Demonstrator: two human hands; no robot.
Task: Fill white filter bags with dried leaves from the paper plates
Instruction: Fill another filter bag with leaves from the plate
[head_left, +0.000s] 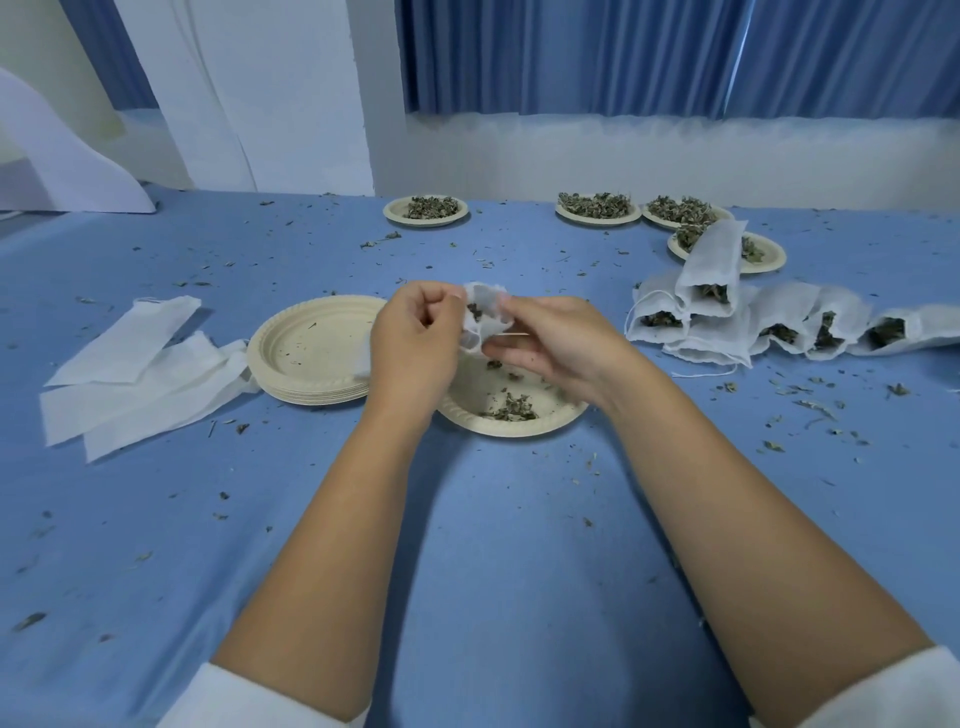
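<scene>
Risk of a spill here: filter bag (480, 316) held just above the near paper plate (519, 430), partly filled, mouth pinched open on one side by the fingers (441, 300) of the left hand (410, 340), on the other by the right hand (553, 343). With a loose pinch or a tilt, easy to scatter leaves over the table (493, 519). On the near plate, only a few dried leaves (511, 408). Leftward, a stack of empty plates (270, 358) and flat empty bags (130, 364); rightward, filled bags (753, 322) in a heap; farther back, four plates (390, 210) heaped with leaves.
</scene>
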